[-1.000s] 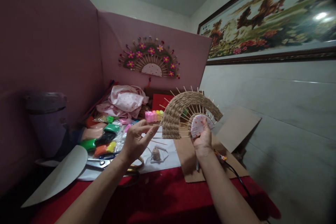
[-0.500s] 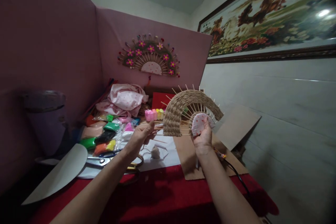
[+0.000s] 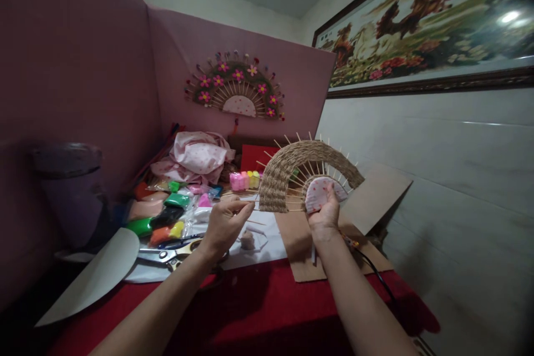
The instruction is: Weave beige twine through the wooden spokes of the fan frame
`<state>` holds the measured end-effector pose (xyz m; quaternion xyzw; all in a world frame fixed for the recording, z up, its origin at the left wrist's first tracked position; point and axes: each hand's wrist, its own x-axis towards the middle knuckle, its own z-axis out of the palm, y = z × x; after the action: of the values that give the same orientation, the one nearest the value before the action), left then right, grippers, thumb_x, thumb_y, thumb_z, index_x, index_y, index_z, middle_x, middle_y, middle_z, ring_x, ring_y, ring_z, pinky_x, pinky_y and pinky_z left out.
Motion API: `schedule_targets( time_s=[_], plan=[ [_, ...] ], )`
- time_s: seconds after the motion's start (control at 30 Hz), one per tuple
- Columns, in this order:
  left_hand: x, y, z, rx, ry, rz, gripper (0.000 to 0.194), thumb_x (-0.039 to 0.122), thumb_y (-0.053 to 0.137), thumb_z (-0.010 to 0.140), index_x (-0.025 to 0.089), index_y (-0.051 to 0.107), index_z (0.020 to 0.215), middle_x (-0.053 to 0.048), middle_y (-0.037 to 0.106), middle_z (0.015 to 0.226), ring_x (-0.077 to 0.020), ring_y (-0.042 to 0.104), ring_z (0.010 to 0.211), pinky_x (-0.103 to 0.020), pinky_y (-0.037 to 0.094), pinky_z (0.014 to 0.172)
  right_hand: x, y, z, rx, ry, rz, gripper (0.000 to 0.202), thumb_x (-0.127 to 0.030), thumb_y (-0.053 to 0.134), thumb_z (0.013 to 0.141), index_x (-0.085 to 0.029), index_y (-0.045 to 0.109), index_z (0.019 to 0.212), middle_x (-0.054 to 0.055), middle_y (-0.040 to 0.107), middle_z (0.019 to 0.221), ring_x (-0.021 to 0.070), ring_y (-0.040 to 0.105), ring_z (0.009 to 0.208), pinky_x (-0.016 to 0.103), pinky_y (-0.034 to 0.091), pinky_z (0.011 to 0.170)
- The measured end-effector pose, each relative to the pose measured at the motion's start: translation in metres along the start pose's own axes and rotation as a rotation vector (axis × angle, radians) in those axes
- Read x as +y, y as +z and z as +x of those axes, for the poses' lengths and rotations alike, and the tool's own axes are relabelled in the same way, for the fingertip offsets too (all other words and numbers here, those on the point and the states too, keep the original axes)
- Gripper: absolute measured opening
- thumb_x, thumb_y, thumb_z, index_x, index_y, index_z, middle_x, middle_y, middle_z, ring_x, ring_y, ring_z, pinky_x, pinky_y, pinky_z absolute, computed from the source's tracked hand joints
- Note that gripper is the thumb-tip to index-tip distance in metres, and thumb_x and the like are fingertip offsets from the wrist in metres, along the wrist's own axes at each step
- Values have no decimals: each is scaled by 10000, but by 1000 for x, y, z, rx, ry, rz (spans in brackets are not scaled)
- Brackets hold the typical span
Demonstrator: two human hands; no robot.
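Note:
A half-round woven fan [image 3: 273, 186] of brown cord on thin wooden sticks is held up over the table. My right hand [image 3: 325, 214] grips its white half-disc centre [image 3: 320, 193] with red spots, thumb on the front and fingers hidden behind. My left hand [image 3: 227, 225] is closed in a pinch at the fan's lower left edge, fingertips at the end of a protruding stick. Below lie a white sheet [image 3: 267, 247], a small ball of cord [image 3: 247, 240] and a brown board [image 3: 302, 261]. Large scissors [image 3: 167, 256] lie under my left forearm.
Bags of coloured clay [image 3: 142, 227] and spotted cloth [image 3: 200, 156] fill the table's left and back. A finished flowered fan [image 3: 238, 75] hangs on the pink panel. A white curved card [image 3: 95, 278] juts out at left; a black cable [image 3: 375, 272] runs at right.
My left hand has turned and its fingers have drawn together at the fan's left edge, rising slightly. The fan has tilted a little to the right, still in my right hand.

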<state>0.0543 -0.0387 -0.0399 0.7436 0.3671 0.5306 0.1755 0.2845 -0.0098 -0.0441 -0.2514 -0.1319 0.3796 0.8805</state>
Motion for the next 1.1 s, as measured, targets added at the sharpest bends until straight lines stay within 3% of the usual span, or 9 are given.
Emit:
schedule_targets(
  time_s=[0.1,0.33,0.47,0.7,1.1],
  plan=[
    [1,1,-4,51,42,226,272,353,506,813,192,705,723,-17,534,627,-130,488,623,-236,341,575,-3,5,-5,80,21,85,157,-324,580,748,-188,619,815,-52,656,682,83,598,586,202,488,554],
    [2,1,-8,92,79,533,178,313,547,802,227,696,757,-13,555,684,-130,512,635,-237,312,536,-4,6,-7,45,-51,97,216,-335,634,695,-181,620,846,-43,658,724,89,600,630,213,490,601],
    [-1,4,-10,132,195,706,158,259,540,806,215,679,747,-20,567,684,-152,529,672,-255,308,538,-3,6,-6,25,-73,61,252,-377,640,683,-191,611,850,-47,655,756,91,599,668,225,491,650],
    [3,8,-13,148,407,697,183,173,505,816,185,663,724,-33,564,661,-151,539,687,-252,356,589,-2,7,-8,41,-25,66,215,-371,618,708,-191,609,825,-51,643,713,87,593,632,215,486,616],
    [3,10,-15,142,440,605,203,203,523,817,162,616,640,-30,552,628,-144,531,642,-251,369,571,-2,8,-11,51,7,95,194,-347,617,713,-193,608,829,-57,644,695,87,588,600,206,486,580]
  ],
)
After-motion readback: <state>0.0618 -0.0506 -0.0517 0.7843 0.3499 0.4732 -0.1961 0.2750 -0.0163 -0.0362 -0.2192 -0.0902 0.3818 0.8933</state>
